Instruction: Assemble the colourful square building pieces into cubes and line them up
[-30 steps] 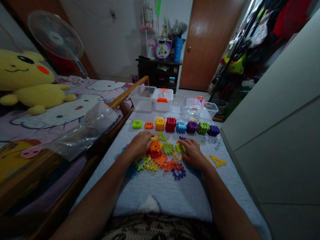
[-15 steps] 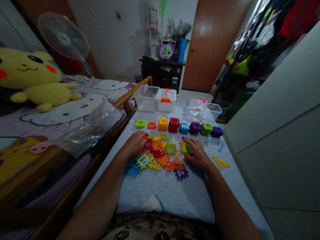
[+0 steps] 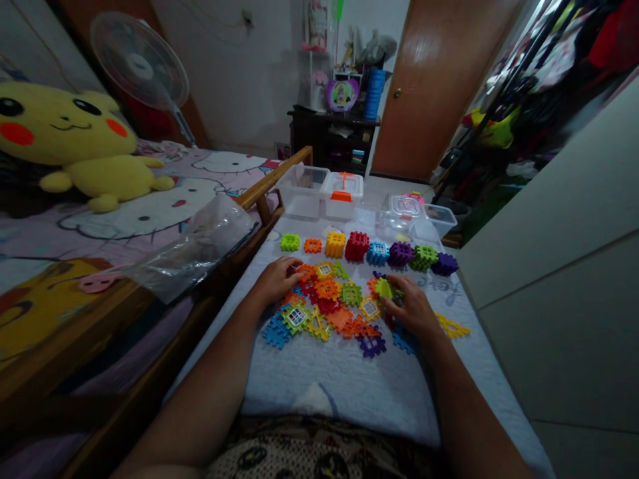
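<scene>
My left hand (image 3: 280,278) is at the left edge of a loose pile of toothed plastic building tiles, its thumb and fingers pinching an orange building tile (image 3: 306,271). On the pile's right side, my right hand (image 3: 413,307) grips a yellow-green building tile (image 3: 383,289), tilted up between thumb and fingers. Between the hands lie mixed tiles, among them a green tile (image 3: 351,293), a yellow tile with a white window grid (image 3: 370,308) and a purple tile (image 3: 372,344). A blue tile (image 3: 403,339) is partly hidden below my right hand.
Behind the pile runs a row of colour-sorted stacks, including a red stack (image 3: 357,247) and a yellow stack (image 3: 335,245). Clear plastic boxes (image 3: 302,199) stand at the far end. A yellow triangular frame (image 3: 452,326) lies right. A wooden bed rail (image 3: 249,199) borders the left.
The view has shifted slightly, so the scene sits further right. More of the orange tile shows at my left fingers. My right hand still holds the yellow-green tile.
</scene>
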The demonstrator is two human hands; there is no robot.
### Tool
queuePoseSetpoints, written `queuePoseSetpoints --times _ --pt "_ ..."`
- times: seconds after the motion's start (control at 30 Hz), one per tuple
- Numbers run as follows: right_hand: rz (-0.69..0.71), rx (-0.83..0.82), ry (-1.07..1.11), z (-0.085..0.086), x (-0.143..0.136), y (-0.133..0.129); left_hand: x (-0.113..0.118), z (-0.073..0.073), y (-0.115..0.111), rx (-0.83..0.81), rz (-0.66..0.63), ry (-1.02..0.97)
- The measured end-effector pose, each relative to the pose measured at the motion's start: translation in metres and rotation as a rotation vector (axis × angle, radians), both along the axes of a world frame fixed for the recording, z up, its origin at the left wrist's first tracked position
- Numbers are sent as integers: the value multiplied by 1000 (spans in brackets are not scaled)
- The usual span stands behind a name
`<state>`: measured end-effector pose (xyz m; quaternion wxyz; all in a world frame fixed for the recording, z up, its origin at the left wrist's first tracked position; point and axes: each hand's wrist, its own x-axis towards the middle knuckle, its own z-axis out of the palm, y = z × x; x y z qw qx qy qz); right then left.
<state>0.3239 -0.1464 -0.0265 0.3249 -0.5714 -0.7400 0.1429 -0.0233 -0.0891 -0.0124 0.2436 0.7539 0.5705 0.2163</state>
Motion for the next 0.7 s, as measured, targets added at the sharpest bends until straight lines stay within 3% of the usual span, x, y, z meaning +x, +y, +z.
queuePoseSetpoints --times 0.1,0.2,0.33,0.4,0.53,0.7 --pt "1 2 2 -1 -1 0 2 2 -2 44 -10 -56" --pt "4 8 8 -3 1 -1 1 15 -10 80 -32 -56" --pt "6 4 3 -4 1 -2 1 42 -34 -16 -276 143" --pt "8 5 1 -4 0 -2 4 50 -49 -76 -340 273" --pt "19 17 1 -6 -2 0 11 49 -73 -86 -335 432" --pt "14 22 -9 -9 -4 1 12 38 -78 -46 -338 449"
